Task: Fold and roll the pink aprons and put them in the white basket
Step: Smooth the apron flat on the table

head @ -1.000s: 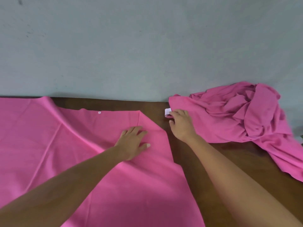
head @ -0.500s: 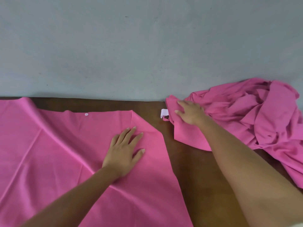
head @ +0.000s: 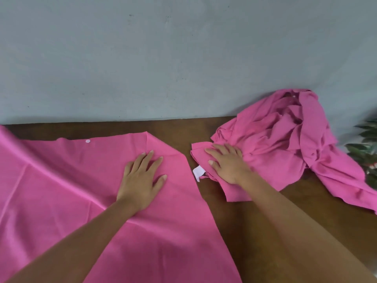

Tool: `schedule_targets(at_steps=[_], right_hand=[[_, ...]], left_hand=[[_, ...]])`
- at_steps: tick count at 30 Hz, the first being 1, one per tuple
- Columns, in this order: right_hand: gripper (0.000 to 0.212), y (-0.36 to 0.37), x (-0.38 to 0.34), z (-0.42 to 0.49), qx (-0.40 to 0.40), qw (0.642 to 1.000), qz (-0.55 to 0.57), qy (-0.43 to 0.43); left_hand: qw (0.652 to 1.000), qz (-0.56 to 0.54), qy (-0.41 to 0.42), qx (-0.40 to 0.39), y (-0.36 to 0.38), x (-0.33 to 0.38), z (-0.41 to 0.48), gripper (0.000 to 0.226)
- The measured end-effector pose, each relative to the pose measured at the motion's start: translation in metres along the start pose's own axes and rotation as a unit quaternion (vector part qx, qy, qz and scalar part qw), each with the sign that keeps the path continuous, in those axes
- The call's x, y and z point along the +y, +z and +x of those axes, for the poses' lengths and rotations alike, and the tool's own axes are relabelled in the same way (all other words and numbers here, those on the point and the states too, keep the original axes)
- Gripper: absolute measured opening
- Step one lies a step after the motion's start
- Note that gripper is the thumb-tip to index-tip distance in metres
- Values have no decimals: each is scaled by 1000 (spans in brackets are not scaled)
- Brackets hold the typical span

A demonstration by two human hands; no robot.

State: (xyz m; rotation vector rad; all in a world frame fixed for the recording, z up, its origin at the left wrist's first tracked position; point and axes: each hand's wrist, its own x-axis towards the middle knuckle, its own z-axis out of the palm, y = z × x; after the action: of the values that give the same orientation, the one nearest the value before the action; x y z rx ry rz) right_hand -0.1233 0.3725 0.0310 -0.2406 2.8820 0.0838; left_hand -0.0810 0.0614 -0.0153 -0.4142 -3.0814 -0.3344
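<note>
A pink apron (head: 67, 180) lies spread flat over the left half of the brown table, with a small white snap near its far edge. My left hand (head: 142, 180) presses flat on it near its right corner, fingers straight. A crumpled heap of pink aprons (head: 289, 139) sits at the right against the wall. My right hand (head: 226, 162) rests flat on the heap's left edge, fingers extended, beside a small white label (head: 199, 172). No white basket is in view.
The brown table (head: 234, 217) shows as a bare strip between the two aprons and along the far edge. A grey wall (head: 163, 58) stands right behind the table. Green plant leaves (head: 367, 148) poke in at the right edge.
My right hand has slid from the heap's far-left corner nearer to me and pushed its edge into bunched folds, and the white label has moved closer. My left hand stayed pressed on the spread apron.
</note>
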Motion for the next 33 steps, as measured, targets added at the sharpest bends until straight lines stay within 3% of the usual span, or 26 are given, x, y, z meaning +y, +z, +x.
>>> schedule_targets(at_steps=[4,7,10,15,20,22,28,33], right_hand=[[53,17,4,-57,-5,1000,1,-4],[65,24,9,-102,-18,1000,-6,-11],[53,32,19,-144,-29,999,-29,-8],[69,45,32,-200,-39,998,-48,4],[55,43,36,-230,-52,997,-57,14],[54,38,37,-233,-26,999,-23,4],[35,12,7,-194,180,982,44,-32],[36,-1,-48,-124,160,981,46,-97]], left_hand=[[1000,3,9,-11,-4,0,-1,78],[1000,2,18,-10,-7,0,-4,81],[1000,-4,22,-8,-7,-1,-4,82],[1000,-4,25,-6,-2,-3,-2,65],[1000,-7,29,-7,-4,-2,-2,64],[999,-11,28,-11,-6,0,-2,64],[997,-39,27,-53,-13,1,-1,74],[989,-115,55,-75,-25,-10,-1,63]])
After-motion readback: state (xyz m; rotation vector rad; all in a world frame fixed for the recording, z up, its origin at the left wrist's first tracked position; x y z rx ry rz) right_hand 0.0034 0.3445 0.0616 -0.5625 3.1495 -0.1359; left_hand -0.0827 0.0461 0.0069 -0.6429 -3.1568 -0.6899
